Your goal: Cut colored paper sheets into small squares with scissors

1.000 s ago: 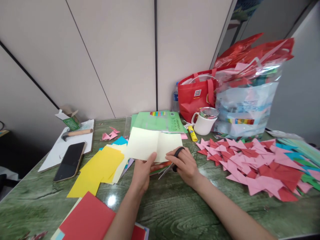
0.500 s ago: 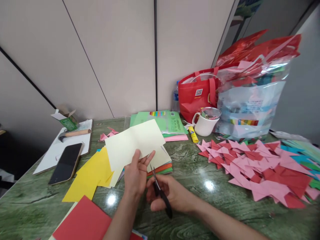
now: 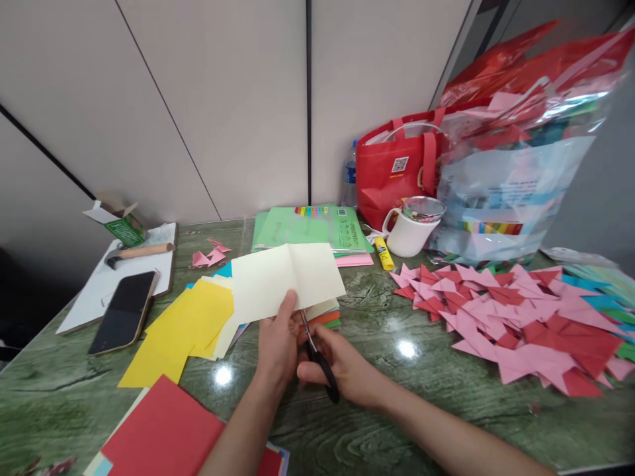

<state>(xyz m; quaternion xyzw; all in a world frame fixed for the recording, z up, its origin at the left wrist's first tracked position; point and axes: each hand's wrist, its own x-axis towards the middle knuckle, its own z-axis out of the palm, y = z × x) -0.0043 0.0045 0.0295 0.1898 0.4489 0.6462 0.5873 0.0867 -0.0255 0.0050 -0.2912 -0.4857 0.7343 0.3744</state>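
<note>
A creased cream sheet of paper is held up over the table by my left hand, its thumb on the near face and the other fingers behind. My right hand is closed around black-handled scissors. The scissor blades point up at the lower edge of the sheet, close to the fold line; whether they have cut into it I cannot tell. Behind and below the sheet lies a stack of coloured paper. Yellow sheets are spread to the left of my left hand.
Red paper lies at the near left, beside a phone and a hammer on a white board. Folded pink and red paper shapes are heaped right. Behind stand a white mug, a glue stick and a red bag.
The cream sheet has turned more level and shifted right and toward the scissors. My hands have come together, and the blades now meet the sheet's lower edge. The view has tilted slightly.
</note>
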